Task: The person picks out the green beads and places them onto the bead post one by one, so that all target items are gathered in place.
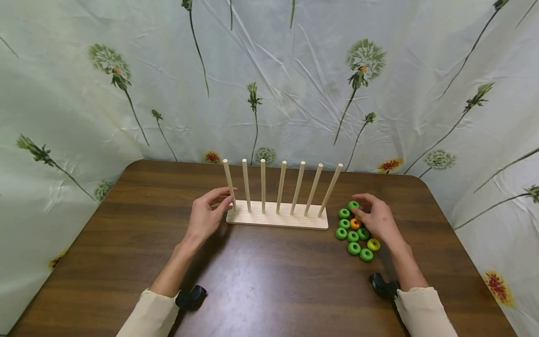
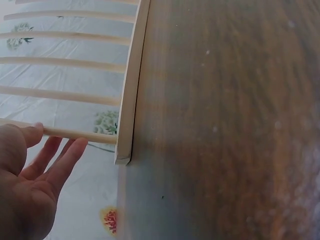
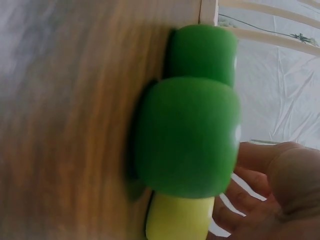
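Observation:
A wooden peg rack [image 1: 277,221] with a row of several upright pegs stands near the middle of the table. My left hand [image 1: 206,213] holds the leftmost peg [image 2: 100,137] low down, thumb on one side and fingers on the other. To the right of the rack lies a group of ring-shaped beads, mostly green [image 1: 354,248], with an orange bead [image 1: 355,223] and a yellow bead [image 1: 373,245]. My right hand [image 1: 377,217] curls thumb and forefinger around the farthest green bead [image 1: 353,205]. In the right wrist view, a near green bead [image 3: 187,137] hides its fingertips.
The brown wooden table [image 1: 252,290] has its far edge just behind the rack. A pale cloth [image 1: 294,93] printed with dandelions hangs behind and around it. Black wrist devices sit at the left cuff [image 1: 191,298] and the right cuff [image 1: 384,286].

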The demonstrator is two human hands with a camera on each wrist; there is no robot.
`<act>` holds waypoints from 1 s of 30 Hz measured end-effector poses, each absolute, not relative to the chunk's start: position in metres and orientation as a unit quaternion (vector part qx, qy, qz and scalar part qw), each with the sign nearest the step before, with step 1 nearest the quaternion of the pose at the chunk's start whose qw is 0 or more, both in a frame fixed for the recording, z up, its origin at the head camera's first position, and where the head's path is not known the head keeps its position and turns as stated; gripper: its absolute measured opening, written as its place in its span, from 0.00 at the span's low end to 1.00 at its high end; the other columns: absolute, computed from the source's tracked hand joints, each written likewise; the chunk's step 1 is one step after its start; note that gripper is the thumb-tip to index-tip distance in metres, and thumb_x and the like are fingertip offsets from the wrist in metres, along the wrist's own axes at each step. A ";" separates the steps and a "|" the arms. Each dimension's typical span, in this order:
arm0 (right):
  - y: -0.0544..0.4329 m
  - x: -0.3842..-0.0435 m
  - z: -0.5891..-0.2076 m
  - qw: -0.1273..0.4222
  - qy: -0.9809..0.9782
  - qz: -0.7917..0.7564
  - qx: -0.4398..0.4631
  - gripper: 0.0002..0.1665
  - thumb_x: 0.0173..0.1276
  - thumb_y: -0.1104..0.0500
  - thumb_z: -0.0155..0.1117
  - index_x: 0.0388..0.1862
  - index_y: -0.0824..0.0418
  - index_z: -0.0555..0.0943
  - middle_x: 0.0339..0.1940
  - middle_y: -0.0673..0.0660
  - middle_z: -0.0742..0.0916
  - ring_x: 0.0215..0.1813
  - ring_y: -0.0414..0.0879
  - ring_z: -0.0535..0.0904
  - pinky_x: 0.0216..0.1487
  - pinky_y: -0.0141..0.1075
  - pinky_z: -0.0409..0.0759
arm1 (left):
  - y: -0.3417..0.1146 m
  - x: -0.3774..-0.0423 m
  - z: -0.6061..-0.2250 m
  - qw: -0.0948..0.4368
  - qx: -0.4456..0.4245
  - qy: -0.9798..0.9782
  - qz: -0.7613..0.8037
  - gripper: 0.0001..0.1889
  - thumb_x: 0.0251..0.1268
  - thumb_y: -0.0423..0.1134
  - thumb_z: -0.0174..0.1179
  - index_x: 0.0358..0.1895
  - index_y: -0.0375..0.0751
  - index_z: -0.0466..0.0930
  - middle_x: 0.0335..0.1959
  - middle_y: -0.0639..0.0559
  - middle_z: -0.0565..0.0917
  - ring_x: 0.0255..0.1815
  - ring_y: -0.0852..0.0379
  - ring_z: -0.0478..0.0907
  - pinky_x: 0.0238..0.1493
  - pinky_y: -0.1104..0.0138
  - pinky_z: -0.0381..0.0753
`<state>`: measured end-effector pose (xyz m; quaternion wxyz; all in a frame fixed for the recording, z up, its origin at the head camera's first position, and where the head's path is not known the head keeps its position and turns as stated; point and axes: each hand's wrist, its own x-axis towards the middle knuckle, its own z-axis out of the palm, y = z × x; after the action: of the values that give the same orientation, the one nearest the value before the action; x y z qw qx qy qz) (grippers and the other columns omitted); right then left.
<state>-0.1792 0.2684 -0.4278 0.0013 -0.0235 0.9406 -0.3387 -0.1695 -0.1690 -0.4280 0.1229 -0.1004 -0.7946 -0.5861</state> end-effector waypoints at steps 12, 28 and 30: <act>0.259 -0.173 -0.413 -0.107 0.920 -0.374 -0.042 0.20 0.78 0.62 0.64 0.65 0.67 0.79 0.54 0.66 0.80 0.56 0.64 0.84 0.57 0.51 0.88 | -0.170 -0.168 -0.429 0.113 -0.094 -0.792 -0.592 0.12 0.73 0.28 0.63 0.56 0.31 0.86 0.51 0.32 0.89 0.47 0.42 0.89 0.47 0.58 0.93; 0.238 -0.172 -0.388 -0.140 0.879 -0.452 -0.050 0.22 0.76 0.59 0.66 0.66 0.65 0.79 0.56 0.64 0.81 0.46 0.22 0.76 0.47 0.08 0.75 | -0.170 -0.170 -0.429 0.107 -0.082 -0.798 -0.587 0.13 0.73 0.28 0.63 0.57 0.30 0.85 0.50 0.32 0.89 0.48 0.43 0.89 0.46 0.61 0.94; 0.237 -0.170 -0.384 -0.153 0.870 -0.465 -0.054 0.23 0.76 0.60 0.67 0.67 0.65 0.79 0.58 0.63 0.82 0.47 0.22 0.76 0.48 0.09 0.76 | -0.169 -0.170 -0.429 0.106 -0.083 -0.796 -0.589 0.13 0.73 0.28 0.63 0.57 0.30 0.85 0.50 0.32 0.89 0.46 0.47 0.90 0.45 0.61 0.94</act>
<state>-0.1704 0.2367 -0.3837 -0.1530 -0.0544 0.8704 -0.4649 -0.1705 -0.1686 -0.4289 0.1065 -0.0833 -0.7964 -0.5894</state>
